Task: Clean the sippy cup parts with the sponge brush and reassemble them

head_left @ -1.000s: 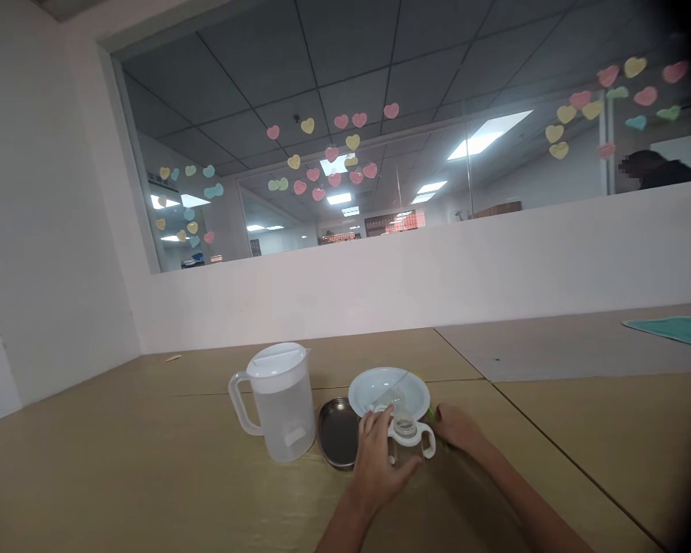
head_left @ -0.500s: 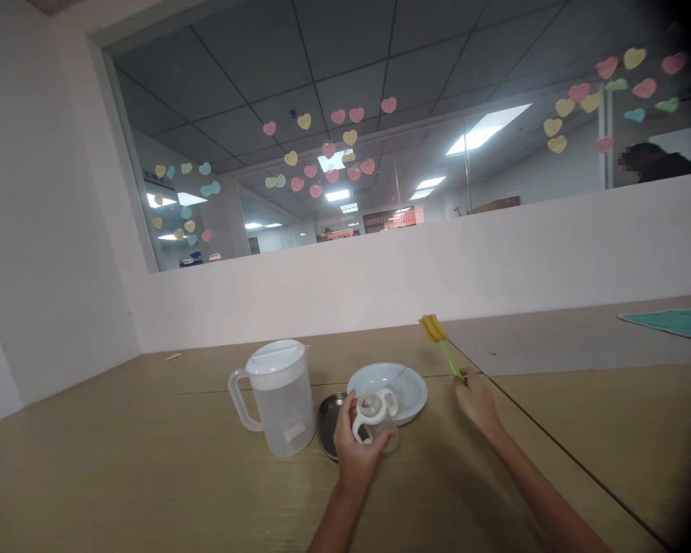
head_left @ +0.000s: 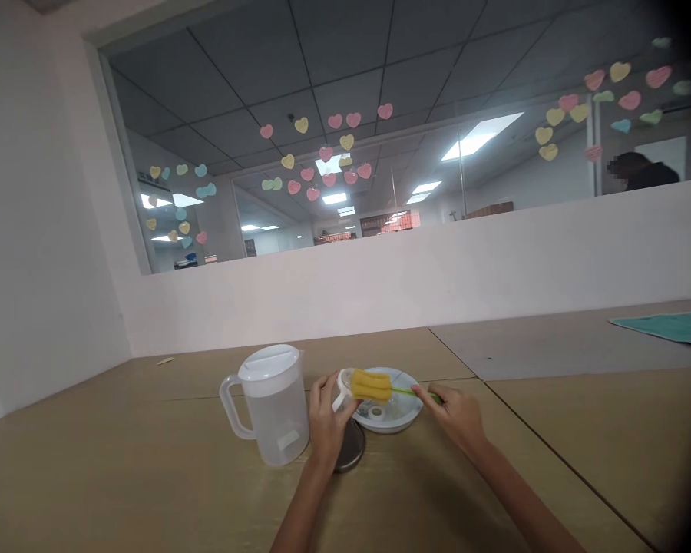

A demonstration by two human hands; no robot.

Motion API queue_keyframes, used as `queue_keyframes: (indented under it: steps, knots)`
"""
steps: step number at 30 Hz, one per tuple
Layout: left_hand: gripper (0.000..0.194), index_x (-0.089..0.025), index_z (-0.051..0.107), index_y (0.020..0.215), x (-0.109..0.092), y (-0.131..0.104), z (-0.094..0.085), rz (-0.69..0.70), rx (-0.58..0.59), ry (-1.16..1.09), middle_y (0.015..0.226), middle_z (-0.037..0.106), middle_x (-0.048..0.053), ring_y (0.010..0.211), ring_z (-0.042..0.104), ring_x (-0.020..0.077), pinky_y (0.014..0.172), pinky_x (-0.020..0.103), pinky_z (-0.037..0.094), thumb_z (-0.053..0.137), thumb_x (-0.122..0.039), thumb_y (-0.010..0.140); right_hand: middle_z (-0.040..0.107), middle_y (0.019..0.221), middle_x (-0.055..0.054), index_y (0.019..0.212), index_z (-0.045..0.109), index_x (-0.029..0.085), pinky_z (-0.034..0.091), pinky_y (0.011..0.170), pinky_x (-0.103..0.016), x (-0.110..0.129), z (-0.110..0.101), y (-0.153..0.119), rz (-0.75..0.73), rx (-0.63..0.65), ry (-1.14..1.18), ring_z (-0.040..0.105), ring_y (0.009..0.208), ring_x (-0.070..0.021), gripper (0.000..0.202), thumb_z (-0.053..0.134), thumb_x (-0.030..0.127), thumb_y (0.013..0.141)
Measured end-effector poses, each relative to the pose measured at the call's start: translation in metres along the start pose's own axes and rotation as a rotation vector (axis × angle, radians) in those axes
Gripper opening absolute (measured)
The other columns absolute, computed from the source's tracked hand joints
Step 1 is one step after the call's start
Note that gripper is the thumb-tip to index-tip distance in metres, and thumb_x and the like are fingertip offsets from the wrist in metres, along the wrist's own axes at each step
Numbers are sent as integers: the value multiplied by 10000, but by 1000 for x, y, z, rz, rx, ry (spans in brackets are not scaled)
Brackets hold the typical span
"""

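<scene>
My left hand (head_left: 326, 422) is closed around a baby bottle (head_left: 343, 384) with white handles, tilted so that its mouth faces right. My right hand (head_left: 454, 415) grips the green handle of a bottle brush (head_left: 371, 385), whose yellow sponge head is at the bottle's mouth. Whether the sponge tip is inside, I cannot tell. Below and behind them stands a white bowl (head_left: 406, 418) with a little white ring-shaped piece and what looks like water in it. A dark metal dish (head_left: 351, 449) lies partly hidden behind my left hand.
A clear plastic pitcher (head_left: 279, 418) with a white lid stands left of my left hand. A teal cloth (head_left: 671, 326) lies at the far right of the table (head_left: 178, 476). Beyond the wall, a person (head_left: 639, 170) shows through the window.
My right hand has brought the brush left and down, from upright to level, against the bottle. My left hand has moved left and turned the bottle's mouth toward the brush.
</scene>
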State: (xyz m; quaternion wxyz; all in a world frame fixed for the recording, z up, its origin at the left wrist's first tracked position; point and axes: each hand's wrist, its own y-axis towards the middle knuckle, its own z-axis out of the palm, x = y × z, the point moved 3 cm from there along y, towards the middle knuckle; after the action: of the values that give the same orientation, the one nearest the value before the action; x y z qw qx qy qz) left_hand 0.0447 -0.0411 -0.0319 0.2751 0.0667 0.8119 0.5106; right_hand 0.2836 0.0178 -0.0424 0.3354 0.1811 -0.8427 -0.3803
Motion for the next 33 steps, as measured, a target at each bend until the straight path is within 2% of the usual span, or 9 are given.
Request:
queue_keyframes:
  steps: [3,7,11,14,17,20,25,30,33]
  knots:
    - [499,-230,508,1178,-2,1,-1,-8,3,-13,1091,523,70,1040,525,214,921,381,431,635,-411,731,580,500,-41,514,592,169,238,498,-231,-8,-1,1,87,-6,8,460,472,-118,633,299,641,819]
    - [535,-188,519,1154,-16,-18,3,-77,-50,-52,1056,568,95,981,558,226,854,377,467,653,-444,703,623,580,-61,603,619,173,275,512,-237,-33,2,1,358,-32,85,516,549,-169,629,273,657,807]
    - [553,-179,568,1093,-41,-44,21,50,120,-150,994,622,94,935,577,230,817,365,485,703,-459,636,667,721,-94,655,601,177,318,551,-254,-67,12,-3,565,-42,163,553,648,-214,598,259,646,800]
    - [556,-182,570,1107,-48,-51,28,38,153,-193,1004,630,90,935,583,217,817,346,490,704,-452,639,652,700,-87,629,569,179,328,557,-256,-79,18,-7,624,-67,212,545,648,-210,572,282,646,791]
    - [517,-175,559,1115,-43,-47,26,-16,114,-182,1043,615,102,974,572,220,845,351,478,678,-426,679,546,523,-39,511,485,182,312,529,-245,-72,16,-8,626,-88,274,491,544,-170,590,279,655,796]
    - [506,-181,544,1131,-33,-35,20,-48,59,-147,1063,601,107,992,564,229,857,361,466,666,-408,696,425,440,-3,437,414,179,287,507,-229,-54,9,-4,509,-97,301,426,486,-131,599,312,646,799]
    - [526,-220,507,1183,-19,-15,18,-97,20,-126,1096,572,84,991,563,211,860,345,461,657,-397,711,500,486,-18,513,581,151,257,513,-215,-27,0,1,289,-69,148,463,515,-126,584,369,618,791]
    - [530,-202,520,1169,-21,-25,20,-85,25,-142,1069,587,91,980,569,214,840,345,473,661,-411,703,530,484,-35,504,586,147,241,496,-224,-29,-4,1,377,-125,100,451,496,-129,607,334,608,808]
    - [527,-189,569,1110,-32,-37,22,-12,97,-164,1021,624,90,954,582,220,821,345,486,685,-445,664,512,462,-32,465,532,157,239,488,-233,-38,-4,-1,442,-152,121,443,484,-139,612,301,599,820]
